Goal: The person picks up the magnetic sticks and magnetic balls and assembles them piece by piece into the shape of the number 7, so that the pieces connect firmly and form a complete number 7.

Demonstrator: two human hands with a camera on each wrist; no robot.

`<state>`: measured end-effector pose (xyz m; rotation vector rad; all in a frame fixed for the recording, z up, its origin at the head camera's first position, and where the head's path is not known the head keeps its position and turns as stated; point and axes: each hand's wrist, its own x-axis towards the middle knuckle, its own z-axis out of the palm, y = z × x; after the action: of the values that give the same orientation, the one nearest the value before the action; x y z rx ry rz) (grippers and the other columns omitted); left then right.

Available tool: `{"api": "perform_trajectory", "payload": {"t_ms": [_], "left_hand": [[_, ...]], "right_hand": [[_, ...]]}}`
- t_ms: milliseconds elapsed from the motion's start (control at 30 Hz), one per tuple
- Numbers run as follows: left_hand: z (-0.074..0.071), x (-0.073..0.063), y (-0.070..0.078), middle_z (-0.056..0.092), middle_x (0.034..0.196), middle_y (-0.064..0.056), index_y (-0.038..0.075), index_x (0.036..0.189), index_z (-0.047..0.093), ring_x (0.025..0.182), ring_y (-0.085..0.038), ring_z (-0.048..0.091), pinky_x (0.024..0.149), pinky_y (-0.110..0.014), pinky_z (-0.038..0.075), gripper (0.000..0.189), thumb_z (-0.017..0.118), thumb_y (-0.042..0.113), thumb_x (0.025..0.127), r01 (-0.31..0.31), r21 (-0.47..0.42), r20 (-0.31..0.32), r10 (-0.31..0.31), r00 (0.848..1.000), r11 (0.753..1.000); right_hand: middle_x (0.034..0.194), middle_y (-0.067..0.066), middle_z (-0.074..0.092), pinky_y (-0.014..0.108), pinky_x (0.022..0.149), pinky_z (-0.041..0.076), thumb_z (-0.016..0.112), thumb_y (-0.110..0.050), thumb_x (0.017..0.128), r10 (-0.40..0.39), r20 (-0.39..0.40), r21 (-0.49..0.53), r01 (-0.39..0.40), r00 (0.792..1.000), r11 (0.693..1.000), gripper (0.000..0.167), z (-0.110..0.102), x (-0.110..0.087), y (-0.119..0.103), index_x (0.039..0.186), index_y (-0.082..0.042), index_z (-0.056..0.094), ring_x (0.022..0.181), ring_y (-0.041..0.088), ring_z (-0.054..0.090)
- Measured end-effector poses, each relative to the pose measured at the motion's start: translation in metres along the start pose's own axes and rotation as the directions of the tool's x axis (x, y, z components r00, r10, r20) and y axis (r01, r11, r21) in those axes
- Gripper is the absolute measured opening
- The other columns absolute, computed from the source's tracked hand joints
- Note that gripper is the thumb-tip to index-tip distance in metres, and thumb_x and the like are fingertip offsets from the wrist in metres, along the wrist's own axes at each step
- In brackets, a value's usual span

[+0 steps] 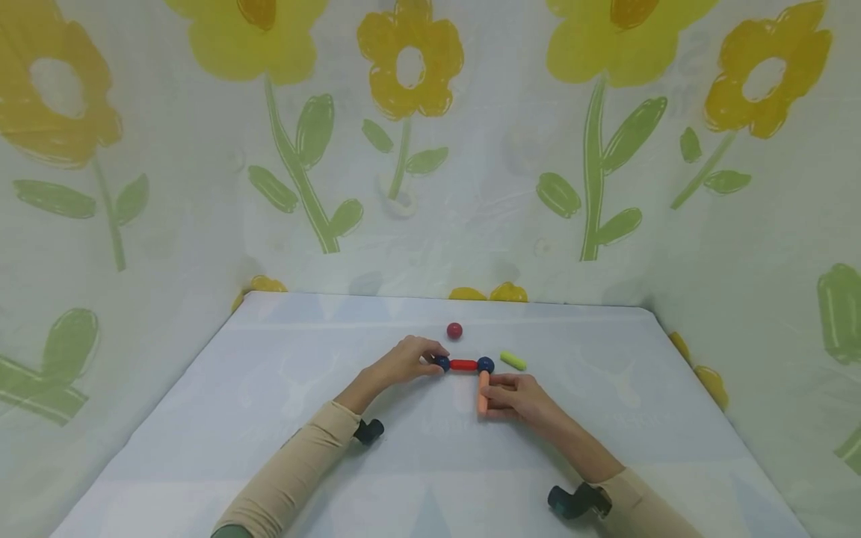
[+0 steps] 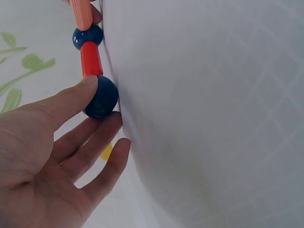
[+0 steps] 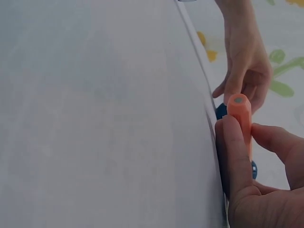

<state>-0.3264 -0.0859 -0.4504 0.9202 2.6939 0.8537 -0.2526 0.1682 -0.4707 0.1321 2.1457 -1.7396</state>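
Note:
In the head view a red rod (image 1: 464,365) joins two dark blue balls on the table. My left hand (image 1: 406,360) pinches the left blue ball (image 2: 102,97) between thumb and fingers. The right blue ball (image 1: 485,365) has an orange rod (image 1: 483,406) attached, pointing back toward me. My right hand (image 1: 529,401) grips that orange rod, its fingers on one side and thumb on the other. From the right wrist view, the rod's free end shows a small grey disc.
A loose red ball (image 1: 454,330) lies beyond the joined pieces. To their right is a yellow-green rod (image 1: 513,361). The pale table (image 1: 303,441) is bounded by a flower-printed curtain (image 1: 464,187) at the back and sides.

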Motion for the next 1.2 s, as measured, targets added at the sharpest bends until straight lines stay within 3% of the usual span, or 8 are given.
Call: {"api": "perform_trajectory", "payload": {"t_ms": [233, 533, 700, 867, 1033, 1200], "left_hand": [[0.000, 0.002, -0.001, 0.071, 0.117, -0.005, 0.008, 0.125, 0.066, 0.101, -0.015, 0.066, 0.094, -0.033, 0.055, 0.036, 0.071, 0.014, 0.090, -0.015, 0.005, -0.019, 0.015, 1.000, 1.000], [0.000, 0.007, -0.002, 0.071, 0.121, -0.007, 0.008, 0.128, 0.065, 0.106, -0.017, 0.067, 0.097, -0.033, 0.054, 0.038, 0.069, 0.013, 0.091, 0.000, 0.046, -0.042, 0.002, 0.999, 0.999], [-0.001, 0.010, -0.001, 0.071, 0.120, -0.008, 0.005, 0.127, 0.065, 0.106, -0.019, 0.068, 0.097, -0.034, 0.054, 0.036, 0.068, 0.010, 0.091, -0.011, 0.077, -0.060, 0.016, 0.998, 0.997], [0.002, 0.010, 0.003, 0.066, 0.129, -0.008, 0.009, 0.130, 0.063, 0.121, -0.023, 0.060, 0.105, -0.040, 0.049, 0.040, 0.070, 0.014, 0.090, -0.010, 0.170, -0.105, 0.028, 0.994, 0.985], [0.008, 0.007, 0.011, 0.058, 0.136, -0.007, 0.017, 0.131, 0.062, 0.126, -0.024, 0.054, 0.106, -0.040, 0.048, 0.043, 0.073, 0.020, 0.089, -0.038, 0.272, -0.209, 0.098, 0.973, 0.961], [0.015, 0.001, 0.023, 0.062, 0.126, -0.007, 0.012, 0.125, 0.065, 0.116, -0.022, 0.058, 0.101, -0.035, 0.052, 0.040, 0.075, 0.019, 0.087, -0.123, 0.250, -0.284, 0.195, 0.939, 0.960]], "right_hand": [[0.109, 0.010, 0.071, 0.029, 0.081, 0.060, 0.073, -0.030, 0.089, 0.004, -0.037, -0.012, -0.004, 0.999, 1.000, 0.054, 0.004, 0.005, -0.002, 0.131, 0.000, 0.057, 0.087, 0.017, 0.072], [0.112, 0.015, 0.071, 0.032, 0.078, 0.061, 0.073, -0.023, 0.089, 0.017, -0.043, 0.071, -0.014, 0.999, 0.997, 0.058, 0.005, 0.014, -0.004, 0.137, 0.001, 0.052, 0.089, 0.020, 0.073], [0.109, 0.013, 0.072, 0.031, 0.076, 0.061, 0.074, -0.024, 0.088, 0.011, -0.060, 0.067, -0.007, 0.998, 0.998, 0.057, 0.005, 0.018, -0.004, 0.136, 0.000, 0.053, 0.087, 0.019, 0.073], [0.112, 0.014, 0.070, 0.029, 0.077, 0.060, 0.073, -0.024, 0.089, -0.004, -0.043, 0.061, 0.006, 0.999, 0.998, 0.055, 0.003, 0.018, -0.006, 0.134, 0.001, 0.054, 0.085, 0.018, 0.073], [0.114, 0.014, 0.070, 0.028, 0.078, 0.060, 0.073, -0.025, 0.089, -0.007, -0.035, 0.055, 0.008, 0.999, 0.998, 0.055, 0.001, 0.018, -0.007, 0.134, 0.001, 0.054, 0.085, 0.019, 0.074], [0.112, 0.013, 0.071, 0.028, 0.079, 0.060, 0.073, -0.026, 0.089, -0.005, -0.038, 0.060, 0.007, 0.999, 0.998, 0.054, 0.001, 0.018, -0.007, 0.133, 0.000, 0.055, 0.086, 0.020, 0.074]]}}
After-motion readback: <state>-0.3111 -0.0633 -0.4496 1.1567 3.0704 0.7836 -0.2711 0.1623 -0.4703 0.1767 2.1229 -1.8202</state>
